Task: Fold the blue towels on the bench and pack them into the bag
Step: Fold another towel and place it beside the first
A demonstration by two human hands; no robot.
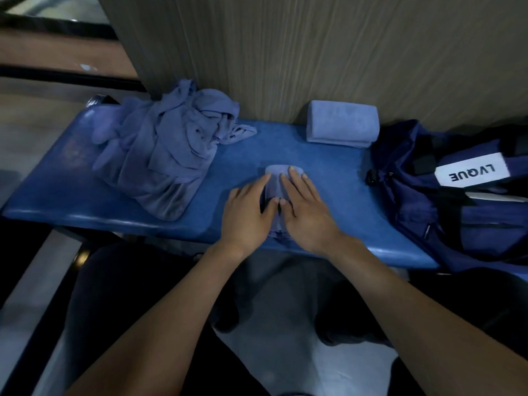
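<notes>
A small folded blue towel [275,172] lies near the front edge of the blue bench [71,201]. My left hand [248,208] and my right hand [303,208] both rest flat on it, fingers straight, pressing it down side by side. A crumpled heap of blue towels [168,147] sits at the bench's left end. One neatly folded towel [341,124] lies at the back against the wall. The dark blue bag [445,212] with a white "LVQUE" label sits at the right end of the bench.
A wood-grain wall panel [314,52] rises directly behind the bench. My legs and the pale floor [285,295] are below the bench's front edge. A dark railing [57,75] runs at the far left.
</notes>
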